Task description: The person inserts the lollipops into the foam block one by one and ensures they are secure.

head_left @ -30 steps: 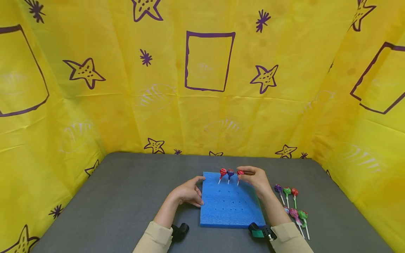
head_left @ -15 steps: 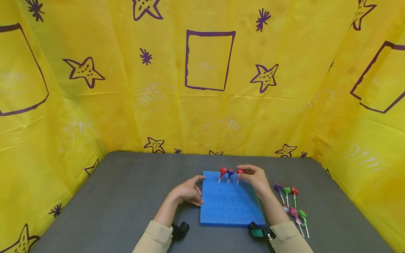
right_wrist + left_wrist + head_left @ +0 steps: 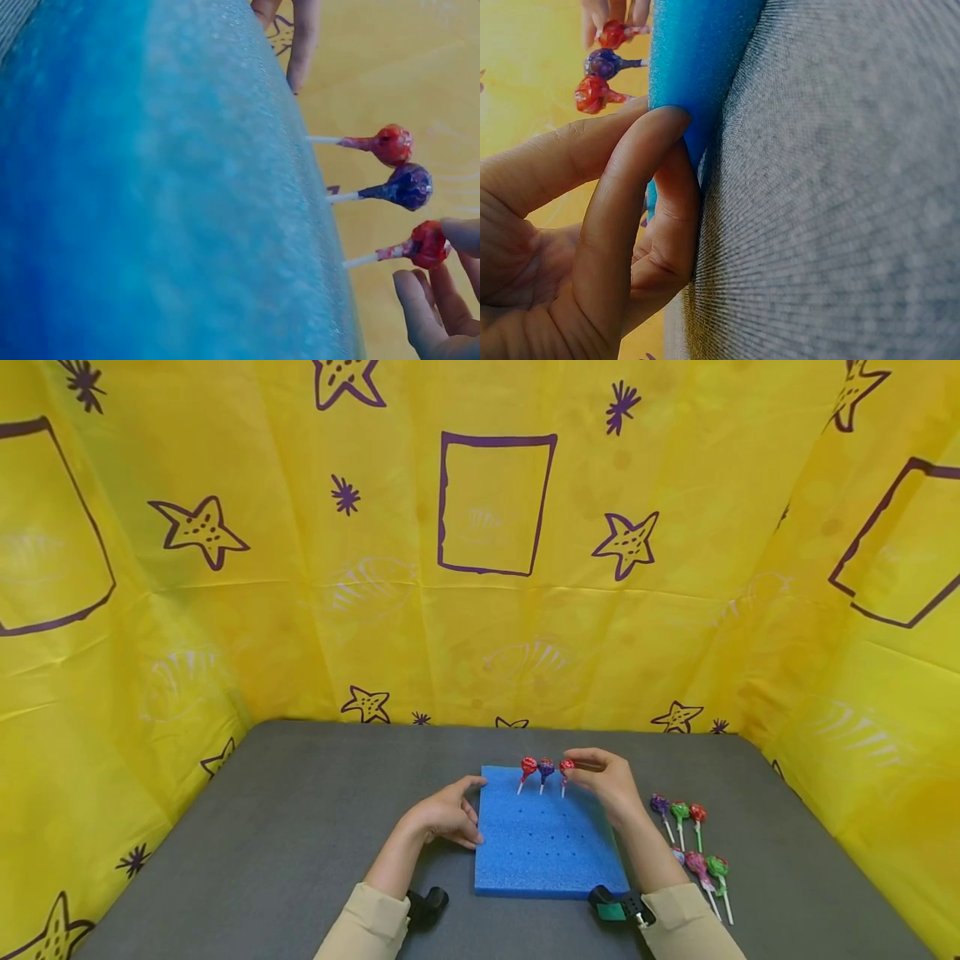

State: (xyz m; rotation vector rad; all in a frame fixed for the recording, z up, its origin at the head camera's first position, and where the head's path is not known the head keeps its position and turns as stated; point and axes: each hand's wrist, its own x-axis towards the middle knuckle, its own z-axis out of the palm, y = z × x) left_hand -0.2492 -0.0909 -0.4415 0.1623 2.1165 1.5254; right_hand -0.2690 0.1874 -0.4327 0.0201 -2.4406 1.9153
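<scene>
**Red lollipop pinched upright at the foam's far edge**

The red lollipop (image 3: 429, 245) stands at the right end of a row of three along the far edge of the blue foam board (image 3: 547, 878), its white stick meeting the surface; you cannot tell how deep it sits. Your right hand (image 3: 611, 787) pinches its round head between thumb and fingers, coming in from the right with the wrist bent inward. Your left hand (image 3: 444, 815) grips the board's left edge, index finger over the top near the far corner, thumb against the side, the rest bent beneath.

The foam is a thick, grainy slab, dotted with small holes (image 3: 552, 837). The candy wrappers are glossy and crinkled, twisted tight where they meet the sticks. Just left of your pinch stands a purple lollipop (image 3: 409, 187), then another red-wrapped lollipop (image 3: 394, 144), their heads close together.

To the right, six loose lollipops (image 3: 697, 866) lie in two rows on the grey tabletop (image 3: 315, 827); your right forearm (image 3: 654, 858) passes between them and the board, partly covering a pale one in the nearer row. Beige sleeves (image 3: 369, 917) end above black wrist straps (image 3: 427, 908). Behind hangs yellow cloth (image 3: 480, 652) printed with purple starfish.
</scene>
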